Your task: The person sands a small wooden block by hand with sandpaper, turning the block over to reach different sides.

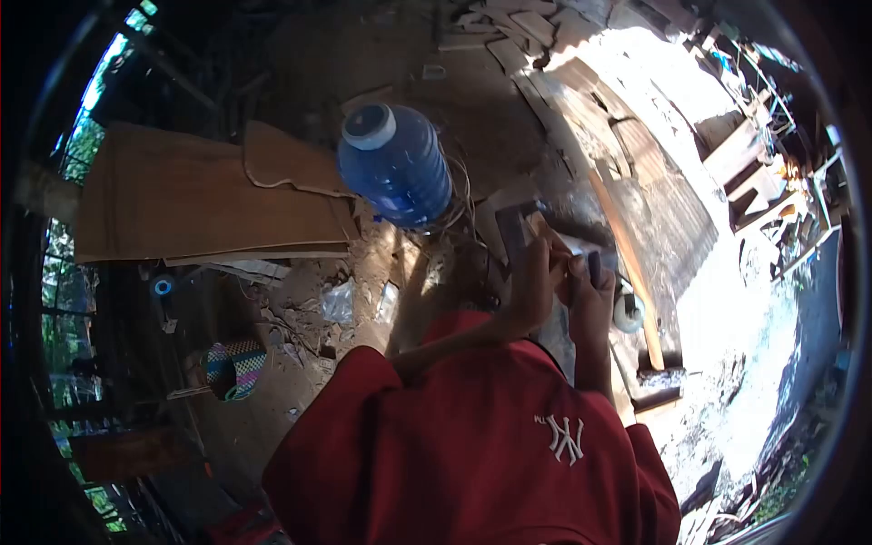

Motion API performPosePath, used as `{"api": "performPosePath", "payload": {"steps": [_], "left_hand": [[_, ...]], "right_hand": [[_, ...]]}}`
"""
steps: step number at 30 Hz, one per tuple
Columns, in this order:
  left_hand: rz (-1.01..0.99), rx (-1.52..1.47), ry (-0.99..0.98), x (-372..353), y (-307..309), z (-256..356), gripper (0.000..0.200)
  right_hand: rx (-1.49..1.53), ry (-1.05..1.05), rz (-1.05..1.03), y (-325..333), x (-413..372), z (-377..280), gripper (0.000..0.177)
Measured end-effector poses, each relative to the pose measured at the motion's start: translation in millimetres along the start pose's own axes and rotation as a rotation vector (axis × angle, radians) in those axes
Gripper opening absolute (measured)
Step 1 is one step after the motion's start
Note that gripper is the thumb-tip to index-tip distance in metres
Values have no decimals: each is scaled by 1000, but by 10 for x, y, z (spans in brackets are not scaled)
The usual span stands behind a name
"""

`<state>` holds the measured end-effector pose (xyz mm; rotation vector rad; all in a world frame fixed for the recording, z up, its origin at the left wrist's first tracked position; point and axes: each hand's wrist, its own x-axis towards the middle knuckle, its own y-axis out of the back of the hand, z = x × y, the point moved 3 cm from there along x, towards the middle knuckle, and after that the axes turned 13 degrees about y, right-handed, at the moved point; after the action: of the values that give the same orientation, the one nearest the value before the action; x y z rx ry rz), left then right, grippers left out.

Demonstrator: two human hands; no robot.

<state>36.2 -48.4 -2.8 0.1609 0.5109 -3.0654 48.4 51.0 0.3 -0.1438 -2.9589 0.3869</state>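
Observation:
My left hand [534, 282] is closed around a small light-brown piece of wood [542, 227], which points away from me. Close beside it, my right hand [590, 289] grips a dark, rounded handle [595, 265]; the rest of that tool is hidden by the fingers. Both hands meet in front of my red shirt, almost touching. Beneath and beyond them lies a dark flat surface [510, 229] that is too shaded to make out. A whitish ring-shaped object [628, 312] sits just right of my right hand.
A large blue water bottle [400, 173] stands ahead to the left, beside brown boards [209, 195]. A long wooden handle [627, 259] with a dark end lies to the right. A woven basket [234, 368] rests at left. Wood scraps [518, 32] litter the ground.

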Motion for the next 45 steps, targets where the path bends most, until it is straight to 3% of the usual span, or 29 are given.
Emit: {"api": "performPosePath", "payload": {"steps": [1,2,3,5,8,11,12,14,16,18,20,21,25,28,31,32,34,36,38,41,42,45], "left_hand": [[4,81,9,15,31,-58,40],[-108,-214,224,-69,-11,21,40],[-47,107,-36,-16,19,31,39],[-100,179,-178,-79,3,113,37],[-73,-27,-3,-124,-71,59,35],[-86,-8,36,-118,-79,-11,37],[-65,291,137,-140,-73,-6,39],[-97,241,123,-192,-98,10,42],[-157,164,127,-244,-131,14,45],[-237,72,148,-293,-132,37,48],[-213,121,-102,-251,-165,55,51],[-206,143,-221,-261,-181,63,54],[-319,140,-118,-350,-176,12,54],[-297,124,-165,-354,-215,-24,51],[-200,57,249,-422,-278,-63,46],[-248,-8,304,-418,-277,-98,43],[-714,-346,452,-253,-149,-254,42],[-852,-422,489,-251,-139,-278,42],[-678,-234,403,-321,-260,-194,43],[-337,-18,75,-442,-478,-75,44],[-395,178,-163,-417,-450,-53,44],[-347,243,-124,-448,-444,-38,46]], "right_hand": [[41,-16,-42,55,-18,91,28],[-34,-2,-58,-33,-62,-77,25],[-113,48,-142,-41,-98,-116,20],[-178,125,-144,-57,-147,-189,16],[-85,24,-73,-23,-149,-329,19],[34,-13,7,75,-155,-99,22],[231,-62,20,83,-168,-7,24],[102,-23,50,109,-255,26,24],[245,-56,40,170,-331,67,21],[87,59,25,151,-388,-165,17],[64,220,-118,175,-457,-255,14],[49,187,-108,164,-493,-248,15],[-22,156,-21,171,-571,-324,18],[-25,75,49,220,-581,-362,20],[224,-27,142,336,-528,-81,22],[306,-78,193,348,-558,-77,22],[512,-172,253,389,-617,-76,21],[588,-182,272,410,-681,-84,20],[464,-80,254,387,-724,-199,18],[192,139,91,390,-782,-360,16],[-81,228,124,368,-792,-409,15],[-56,176,184,304,-775,-505,16]]}}
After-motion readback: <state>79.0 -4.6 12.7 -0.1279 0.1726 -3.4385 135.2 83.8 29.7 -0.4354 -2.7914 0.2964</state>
